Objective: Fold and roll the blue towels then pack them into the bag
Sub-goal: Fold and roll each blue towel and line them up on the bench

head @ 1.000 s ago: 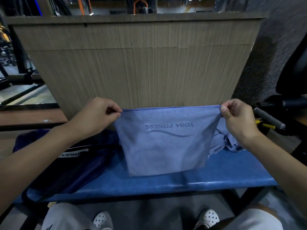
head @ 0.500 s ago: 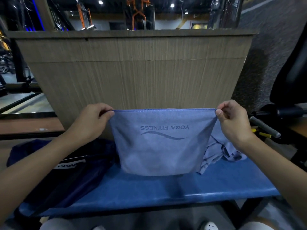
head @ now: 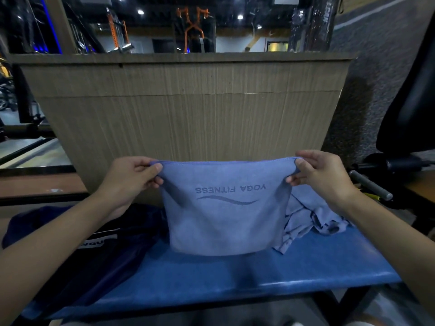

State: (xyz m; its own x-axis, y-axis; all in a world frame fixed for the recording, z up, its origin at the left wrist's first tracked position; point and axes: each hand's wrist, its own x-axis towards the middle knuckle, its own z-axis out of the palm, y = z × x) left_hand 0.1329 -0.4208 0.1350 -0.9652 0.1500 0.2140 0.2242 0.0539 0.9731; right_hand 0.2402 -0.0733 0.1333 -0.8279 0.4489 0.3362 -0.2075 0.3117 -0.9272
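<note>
A folded blue towel (head: 226, 222) with upside-down "YOGA FITNESS" lettering hangs upright above the blue padded bench (head: 235, 278). My left hand (head: 131, 180) pinches its top left corner and my right hand (head: 322, 177) pinches its top right corner. The towel's lower edge reaches down to the bench top. A second blue towel (head: 310, 220) lies crumpled on the bench behind and to the right, partly hidden. The dark navy bag (head: 77, 243) with a white label lies slumped on the bench's left end.
A tall wood-grain panel (head: 188, 114) stands right behind the bench. A metal bar with a knurled handle (head: 369, 187) and a black padded seat (head: 412, 102) sit at the right. Gym racks show beyond the panel.
The view has tilted upward, so my shoes have left the frame. Both hands keep their pinch on the towel's top corners, and my right fingers have shifted slightly on the corner.
</note>
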